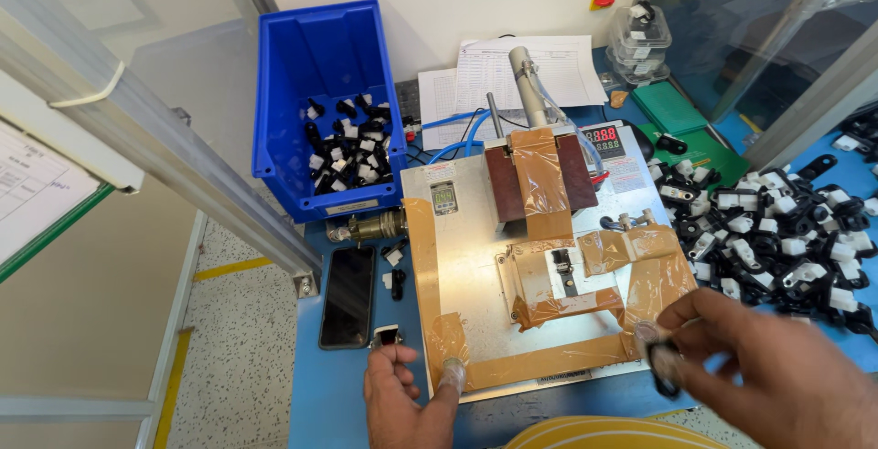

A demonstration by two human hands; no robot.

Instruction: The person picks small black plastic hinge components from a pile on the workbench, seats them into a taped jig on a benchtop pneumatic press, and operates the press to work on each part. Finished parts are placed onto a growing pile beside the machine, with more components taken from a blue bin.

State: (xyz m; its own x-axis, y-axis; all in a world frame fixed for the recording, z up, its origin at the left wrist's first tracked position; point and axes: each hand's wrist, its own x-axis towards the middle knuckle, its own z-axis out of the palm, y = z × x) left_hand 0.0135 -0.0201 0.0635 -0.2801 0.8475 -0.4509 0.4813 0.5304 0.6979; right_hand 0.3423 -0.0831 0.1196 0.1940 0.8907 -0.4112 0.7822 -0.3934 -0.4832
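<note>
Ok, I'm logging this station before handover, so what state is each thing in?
Left hand: holding a small black and white part.
Right hand: holding a black part, blurred.
Fixture plate: taped, one part seated in its nest.
Blue bin: partly filled.
Phone: screen dark.
Red readout: lit.

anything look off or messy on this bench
A few small black-and-white parts lie loose on the blue bench beside the phone, outside the blue bin. The metal plate is patched with wrinkled brown tape.
</note>
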